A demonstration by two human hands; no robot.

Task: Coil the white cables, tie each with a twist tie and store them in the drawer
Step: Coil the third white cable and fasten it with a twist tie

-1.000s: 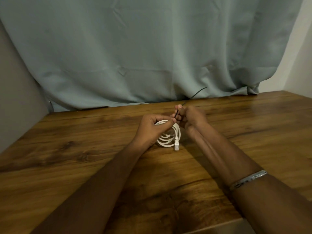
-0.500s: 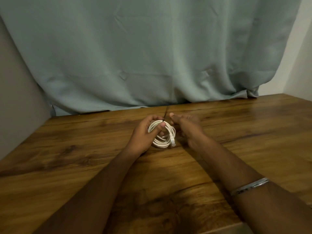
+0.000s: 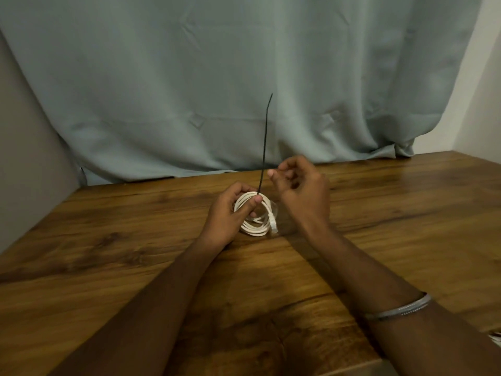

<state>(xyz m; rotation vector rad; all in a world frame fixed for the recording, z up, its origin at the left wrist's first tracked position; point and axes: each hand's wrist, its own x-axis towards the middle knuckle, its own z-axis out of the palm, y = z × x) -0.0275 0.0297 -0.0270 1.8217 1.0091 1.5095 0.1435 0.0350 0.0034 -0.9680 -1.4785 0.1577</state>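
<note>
Cable: white coiled cable (image 3: 256, 216), round loops, on the wood-grain counter (image 3: 108, 253).
Left hand (image 3: 227, 213): clamped on coil.
Twist tie (image 3: 265, 143): thin, black, upright.
Right hand (image 3: 301, 191): loosely curled, empty, just beside the tie.

Coiled cable (image 3: 254, 227): white, connector tip white too. Twist tie (image 3: 265, 143): black, thin. Table (image 3: 108, 267): warm brown wood grain, darker streaks and knots. Curtain (image 3: 217, 77): pale grey-green, plain, no pattern. Bracelet (image 3: 400, 309) on right forearm: silver. Wall (image 3: 482, 90): off-white.
</note>
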